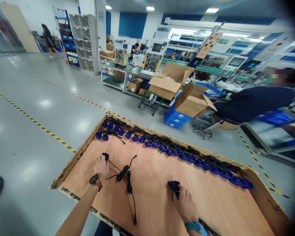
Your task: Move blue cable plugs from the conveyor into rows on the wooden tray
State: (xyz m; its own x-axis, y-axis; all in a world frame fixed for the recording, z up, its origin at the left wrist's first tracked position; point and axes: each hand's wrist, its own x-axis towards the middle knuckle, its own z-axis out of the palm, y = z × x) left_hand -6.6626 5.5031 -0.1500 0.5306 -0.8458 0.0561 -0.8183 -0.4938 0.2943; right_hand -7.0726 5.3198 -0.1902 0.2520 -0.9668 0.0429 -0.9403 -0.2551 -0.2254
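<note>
My left hand is closed on a small dark blue plastic part near the left side of a shallow wooden tray. From that part a black cable runs out, its bundled middle and loose ends lying on the tray floor. Farther right, my right hand grips another dark blue plastic part just over the wood; a black cable shows by that wrist. Along the tray's far edge stands a row of similar blue parts, their black cables bunched behind them. Two more blue parts sit at the far left corner.
Low wooden walls edge the tray. Beyond it are open cardboard boxes, a blue crate and workbenches with machines. A person in dark clothes is at the right; two others are farther back.
</note>
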